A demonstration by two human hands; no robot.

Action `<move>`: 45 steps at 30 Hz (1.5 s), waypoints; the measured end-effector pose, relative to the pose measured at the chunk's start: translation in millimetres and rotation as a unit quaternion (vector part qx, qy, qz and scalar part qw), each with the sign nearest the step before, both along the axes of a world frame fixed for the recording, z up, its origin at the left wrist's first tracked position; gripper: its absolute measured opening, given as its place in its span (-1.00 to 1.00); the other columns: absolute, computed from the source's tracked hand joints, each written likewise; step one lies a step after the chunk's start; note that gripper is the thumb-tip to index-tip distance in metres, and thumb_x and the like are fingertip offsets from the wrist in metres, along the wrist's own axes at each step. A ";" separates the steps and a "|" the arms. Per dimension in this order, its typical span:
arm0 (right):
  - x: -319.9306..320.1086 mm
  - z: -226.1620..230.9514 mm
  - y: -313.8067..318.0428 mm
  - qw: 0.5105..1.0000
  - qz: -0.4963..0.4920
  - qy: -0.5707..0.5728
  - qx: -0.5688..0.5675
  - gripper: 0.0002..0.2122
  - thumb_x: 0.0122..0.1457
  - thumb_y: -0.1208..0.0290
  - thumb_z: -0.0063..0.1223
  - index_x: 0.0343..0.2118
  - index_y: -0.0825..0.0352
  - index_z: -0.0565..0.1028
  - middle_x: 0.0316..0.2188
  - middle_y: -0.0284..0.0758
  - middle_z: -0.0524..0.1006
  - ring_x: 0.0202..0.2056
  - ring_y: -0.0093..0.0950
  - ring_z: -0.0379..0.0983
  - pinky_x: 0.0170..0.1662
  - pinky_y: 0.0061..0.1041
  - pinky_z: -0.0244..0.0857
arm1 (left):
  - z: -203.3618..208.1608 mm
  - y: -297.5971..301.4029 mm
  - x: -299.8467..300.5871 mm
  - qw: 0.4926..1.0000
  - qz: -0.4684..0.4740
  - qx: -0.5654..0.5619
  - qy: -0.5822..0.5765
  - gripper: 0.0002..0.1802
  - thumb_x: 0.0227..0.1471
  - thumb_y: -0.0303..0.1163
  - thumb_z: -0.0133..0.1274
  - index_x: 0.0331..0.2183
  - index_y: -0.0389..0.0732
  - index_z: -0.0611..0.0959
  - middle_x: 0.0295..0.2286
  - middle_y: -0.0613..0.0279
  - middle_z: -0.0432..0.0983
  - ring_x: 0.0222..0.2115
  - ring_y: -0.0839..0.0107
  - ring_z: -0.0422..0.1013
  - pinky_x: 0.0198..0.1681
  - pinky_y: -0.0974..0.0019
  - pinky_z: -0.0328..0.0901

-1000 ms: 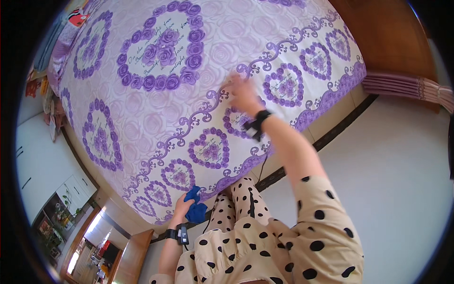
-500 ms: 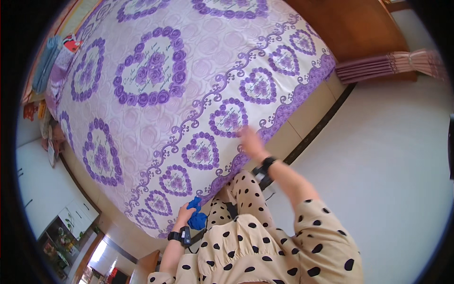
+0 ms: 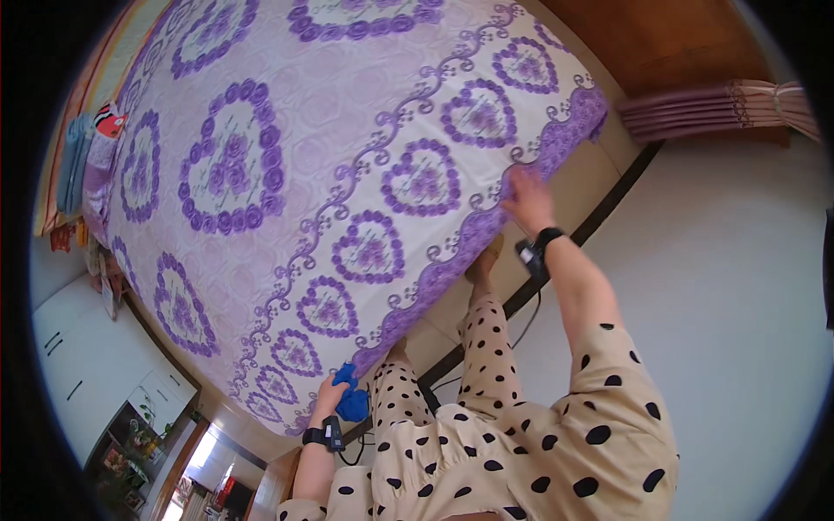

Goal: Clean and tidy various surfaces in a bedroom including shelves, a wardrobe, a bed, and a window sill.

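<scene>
A bedspread (image 3: 313,182) with purple rose hearts and a purple scrolled border covers the large bed. My left hand (image 3: 328,397) is closed around a crumpled blue cloth (image 3: 353,401), beside the near left end of the bedspread's border. Farther right, my right hand (image 3: 530,201) is at the purple hem, its fingers over the border. Those fingers are blurred, and whether they pinch the fabric or only touch it does not show. Each wrist wears a black strap with a small device.
Pleated pink curtains (image 3: 695,113) hang tied at the far right, near a brown wooden panel (image 3: 643,39). White cabinets (image 3: 78,365) stand at the left. Folded blue-grey textiles (image 3: 74,165) lie at the bed's far left. A dark strip (image 3: 608,204) crosses the floor at right.
My right hand has moved right and farther away, from the white heart panel to the hem. The view has shifted, and more of my legs shows. The blue cloth stays in my left hand.
</scene>
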State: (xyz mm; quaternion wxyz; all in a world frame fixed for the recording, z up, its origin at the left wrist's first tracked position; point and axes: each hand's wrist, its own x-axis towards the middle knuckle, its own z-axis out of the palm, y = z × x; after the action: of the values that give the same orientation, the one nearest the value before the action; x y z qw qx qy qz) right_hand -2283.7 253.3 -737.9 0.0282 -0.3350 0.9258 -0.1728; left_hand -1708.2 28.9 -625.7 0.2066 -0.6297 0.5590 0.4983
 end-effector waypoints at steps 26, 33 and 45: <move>-115.0 72.0 -41.3 0.981 0.103 -0.114 -0.115 -0.42 -0.09 0.48 0.19 0.10 0.06 0.39 0.15 -0.19 0.29 0.17 -0.16 0.19 0.20 -0.10 0.06 | 1.0 82.4 -297.2 0.981 -0.188 0.025 0.030 -0.51 -0.15 -0.37 0.07 -0.08 -0.19 0.57 -0.31 0.09 0.60 -0.32 0.28 0.52 -0.20 0.27 0.37; -230.3 57.0 -62.3 0.972 0.184 -0.135 0.053 -0.12 -0.15 0.35 0.33 0.29 0.19 0.11 0.33 -0.16 0.02 0.31 -0.16 -0.05 0.33 -0.14 -0.16 | 29.8 39.8 -345.5 0.991 -0.090 0.065 0.081 -0.52 -0.13 -0.35 0.11 -0.08 -0.25 0.56 -0.27 0.13 0.58 -0.27 0.35 0.49 -0.16 0.31 0.35; -284.4 19.5 -45.6 0.972 0.180 -0.009 -0.150 -0.40 -0.15 0.52 0.19 0.08 0.29 0.37 0.11 -0.08 0.31 0.11 -0.06 0.23 0.18 -0.15 0.11 | 51.1 52.9 -466.9 0.985 -0.128 0.089 0.074 -0.53 -0.12 -0.42 0.10 -0.07 -0.24 0.56 -0.31 0.20 0.58 -0.34 0.42 0.49 -0.20 0.33 0.38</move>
State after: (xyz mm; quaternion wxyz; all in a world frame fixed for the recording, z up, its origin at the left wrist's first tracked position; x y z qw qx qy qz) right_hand -2568.0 207.7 -718.4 0.0168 -0.4945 0.8137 -0.3051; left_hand -2175.0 81.9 -574.6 0.2820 -0.4929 0.6024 0.5609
